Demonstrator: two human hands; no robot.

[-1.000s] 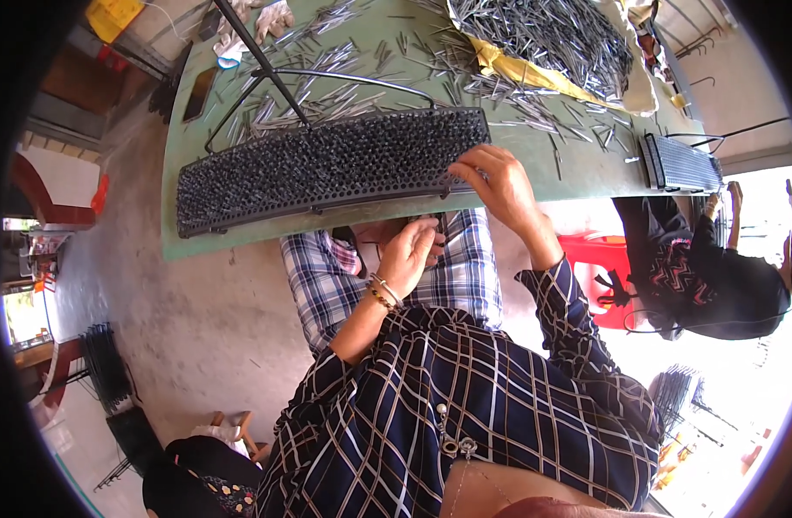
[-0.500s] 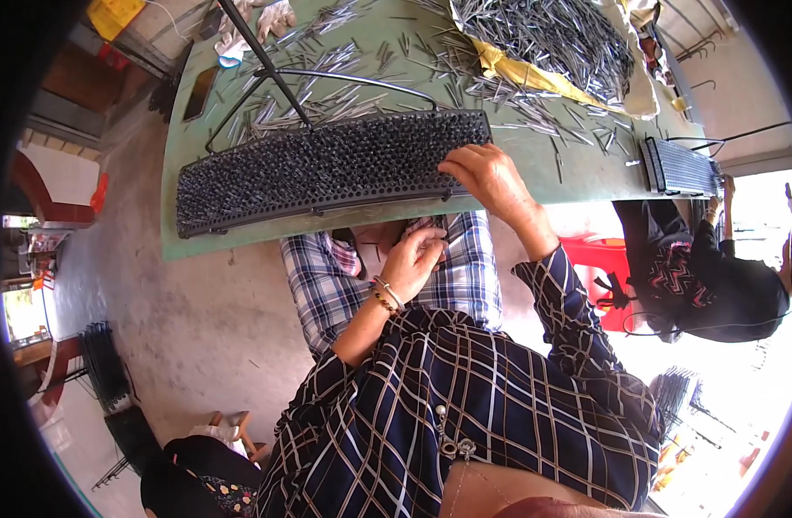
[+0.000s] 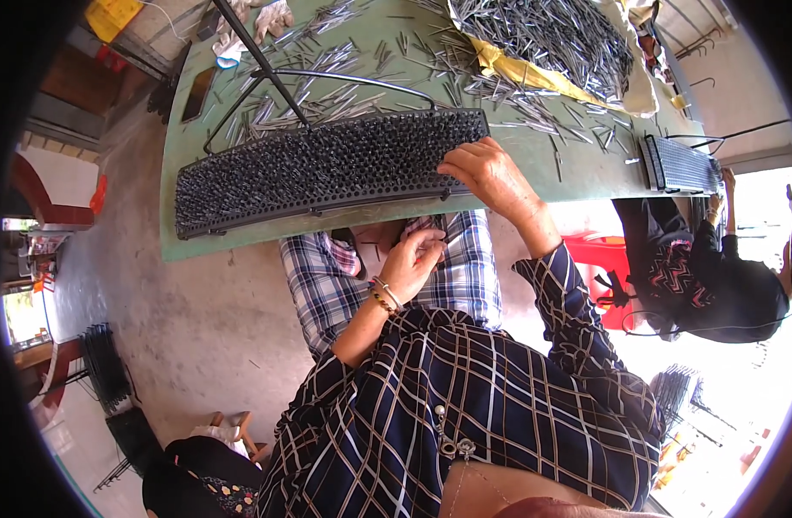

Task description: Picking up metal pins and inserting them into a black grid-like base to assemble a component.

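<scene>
A long black rack [image 3: 327, 164] full of small holes lies along the near edge of the green table [image 3: 182, 249]. Dark thin pins stand in most of its rows; a row of bare holes runs along the near side. At the rack's right end, the bent fingers of my right hand [image 3: 493, 180] press together over the holes; whatever is between them is hidden. My left hand [image 3: 413, 266] is held above my lap, just below the table edge. Its fingers are curled with the tips together, and what they hold, if anything, is too small to make out.
Loose metal pins [image 3: 327, 65] are strewn over the table. A sack [image 3: 543, 52] heaped with more pins lies at the far right. A phone [image 3: 197, 95] and gloves [image 3: 273, 22] are at the far left. Right, another person [image 3: 715, 276] works at a second rack [image 3: 677, 164] near a red stool [image 3: 593, 259].
Almost nothing differs. My right hand stays at the rack's right end with a very slight shift, and my left hand keeps its place above my lap.
</scene>
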